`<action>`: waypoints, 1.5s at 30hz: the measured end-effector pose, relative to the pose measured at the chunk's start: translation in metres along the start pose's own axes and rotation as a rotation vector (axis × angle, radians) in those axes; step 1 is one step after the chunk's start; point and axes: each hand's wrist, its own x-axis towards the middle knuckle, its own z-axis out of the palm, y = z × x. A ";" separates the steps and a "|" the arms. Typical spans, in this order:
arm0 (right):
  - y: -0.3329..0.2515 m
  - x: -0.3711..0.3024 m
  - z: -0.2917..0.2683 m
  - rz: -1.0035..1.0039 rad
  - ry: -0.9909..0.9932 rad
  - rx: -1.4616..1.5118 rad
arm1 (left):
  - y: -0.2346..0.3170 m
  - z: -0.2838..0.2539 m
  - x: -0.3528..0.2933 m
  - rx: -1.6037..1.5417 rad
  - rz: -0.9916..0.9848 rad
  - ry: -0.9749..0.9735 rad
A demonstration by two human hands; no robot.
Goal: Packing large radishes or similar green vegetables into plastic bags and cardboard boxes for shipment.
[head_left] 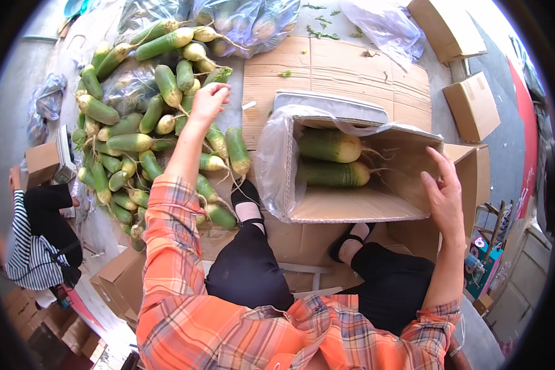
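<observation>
My left hand (208, 102) is over the right side of a large heap of green radishes (129, 143). Its fingers are curled in, close to a radish with a leafy stub (217, 76); whatever lies between them is hidden. My right hand (444, 190) is at the right rim of a cardboard box (364, 211), thumb and forefinger apart. Inside the box, two large green radishes (332, 174) lie side by side, pale root ends toward the right. A clear plastic liner (271, 166) hangs over the box's left edge. Behind the box shows a grey flat plate (333, 105).
Flattened cardboard (364, 61) covers the ground. Bagged radishes (253, 21) lie at the back, a loose plastic bag (385, 28) farther right. Cardboard boxes (473, 106) stand at the right, another (120, 277) lower left. A person in a striped top (34, 259) is at the far left.
</observation>
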 end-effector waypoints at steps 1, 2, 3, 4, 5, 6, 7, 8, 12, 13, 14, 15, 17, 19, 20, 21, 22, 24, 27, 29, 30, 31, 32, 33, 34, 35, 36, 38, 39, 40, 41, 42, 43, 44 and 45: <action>-0.002 0.002 -0.004 0.061 0.003 -0.065 | -0.006 0.008 0.008 -0.016 0.024 -0.002; 0.004 0.002 -0.006 0.041 0.026 -0.058 | -0.011 0.017 0.016 -0.026 0.003 -0.015; 0.013 0.003 -0.007 0.018 0.051 -0.043 | -0.013 0.023 0.022 0.001 0.028 -0.023; 0.010 0.004 -0.008 0.057 0.043 0.018 | -0.017 0.023 0.032 0.057 0.069 -0.019; 0.009 0.007 -0.008 0.047 0.038 0.026 | -0.020 0.021 0.045 0.113 0.110 -0.014; 0.008 0.009 -0.006 0.062 0.048 0.049 | -0.017 0.018 0.054 0.189 0.208 0.036; 0.008 0.012 -0.005 0.079 0.058 0.072 | -0.013 0.013 0.063 0.197 0.206 0.045; 0.008 0.016 -0.004 0.091 0.039 0.132 | -0.009 0.008 0.073 0.323 0.327 0.134; 0.002 0.026 -0.005 0.104 0.036 0.184 | 0.007 -0.012 0.130 0.734 0.473 0.310; 0.001 0.028 -0.007 0.104 0.036 0.183 | 0.019 -0.013 0.139 0.833 0.445 0.351; 0.000 0.030 -0.009 0.119 0.015 0.170 | 0.030 -0.014 0.148 0.839 0.387 0.349; 0.001 0.032 -0.008 0.130 -0.009 0.164 | 0.041 -0.017 0.154 0.850 0.328 0.353; 0.006 0.038 -0.006 0.103 -0.038 0.164 | 0.035 -0.029 0.183 0.931 0.424 0.458; 0.007 0.042 -0.005 0.006 -0.064 0.099 | 0.031 -0.026 0.198 0.949 0.379 0.450; 0.002 0.045 -0.003 0.045 -0.058 0.133 | 0.026 -0.024 0.201 0.951 0.375 0.447; 0.003 0.047 -0.004 0.051 -0.058 0.128 | 0.025 -0.019 0.200 0.912 0.361 0.421; 0.003 0.048 -0.005 0.047 -0.075 0.103 | 0.025 -0.015 0.196 0.875 0.348 0.397; 0.003 0.049 -0.006 0.036 -0.091 0.083 | 0.022 -0.019 0.182 0.912 0.359 0.372; -0.002 0.047 -0.003 0.037 -0.097 0.113 | 0.003 -0.043 0.159 0.935 0.490 0.394; -0.001 0.045 -0.002 0.045 -0.107 0.111 | -0.011 -0.041 0.141 0.769 0.459 0.310; -0.002 0.041 -0.003 0.051 -0.097 0.112 | -0.013 -0.042 0.129 0.769 0.470 0.303; -0.001 0.038 -0.005 0.037 -0.108 0.100 | -0.014 -0.044 0.117 0.647 0.377 0.319; 0.002 0.035 -0.004 0.019 -0.124 0.098 | -0.012 -0.049 0.101 0.536 0.279 0.338; 0.005 0.031 -0.002 0.023 -0.117 0.107 | -0.009 -0.053 0.087 0.545 0.288 0.334; 0.008 0.027 -0.003 -0.019 -0.090 0.088 | 0.000 -0.053 0.075 0.619 0.345 0.434; 0.011 0.022 -0.003 -0.059 -0.062 0.067 | 0.006 -0.053 0.066 0.690 0.404 0.533; 0.011 0.017 -0.004 -0.064 -0.053 0.060 | 0.009 -0.064 0.065 0.622 0.438 0.600; 0.011 0.012 -0.005 -0.050 -0.045 -0.033 | 0.014 -0.108 0.057 0.279 0.364 0.693; 0.006 0.010 -0.003 -0.035 -0.056 -0.073 | 0.022 -0.123 0.050 0.002 0.246 0.716; 0.000 0.008 -0.002 -0.028 -0.056 -0.025 | 0.039 -0.115 0.034 -0.194 0.260 0.672; -0.004 0.007 -0.002 -0.037 -0.053 0.036 | 0.065 -0.116 0.006 -0.382 0.279 0.638; 0.000 0.003 -0.002 -0.087 -0.007 0.008 | 0.082 -0.115 -0.009 -0.491 0.303 0.598; 0.000 -0.001 -0.004 -0.084 -0.003 -0.010 | 0.097 -0.115 -0.024 -0.592 0.325 0.560; -0.001 -0.003 -0.003 -0.075 -0.001 0.010 | 0.114 -0.114 -0.045 -0.690 0.341 0.495; -0.002 -0.007 -0.005 -0.065 0.004 0.021 | 0.129 -0.112 -0.066 -0.796 0.353 0.426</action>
